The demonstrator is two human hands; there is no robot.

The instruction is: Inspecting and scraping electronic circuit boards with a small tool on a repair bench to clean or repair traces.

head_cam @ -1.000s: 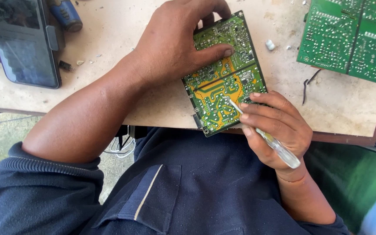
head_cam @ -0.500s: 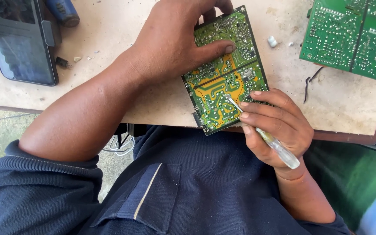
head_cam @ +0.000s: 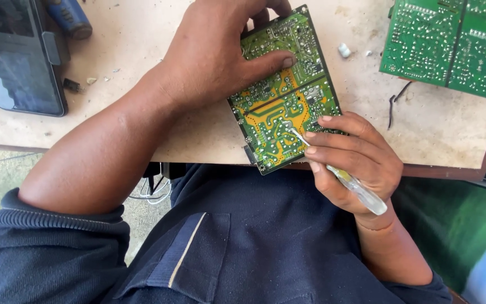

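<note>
The left hand (head_cam: 215, 56) closes its grip over the green-and-yellow rectangular circuit board (head_cam: 285, 95), thumb pressed flat on it, at the pale worn desk's (head_cam: 142, 45) near edge. The right hand (head_cam: 350, 163) pinches a clear-handled slim screwdriver (head_cam: 355, 188), tip touching the board.

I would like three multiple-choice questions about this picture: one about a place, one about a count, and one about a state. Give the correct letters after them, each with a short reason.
1. Where does the dark phone lie?
A. on the table's far left
B. under the held board
C. on the person's lap

2. How many green circuit boards are in view?
A. one
B. two
C. four

3. What is the right hand doing?
A. resting open on the table
B. holding a clear-handled screwdriver with its tip on the board
C. gripping the phone

Answers:
1. A, the phone sits at the left edge of the table.
2. B, one circuit board is under the left hand; a second board lies at upper right.
3. B, the fingers close round the tool and its metal tip meets the board.
</note>
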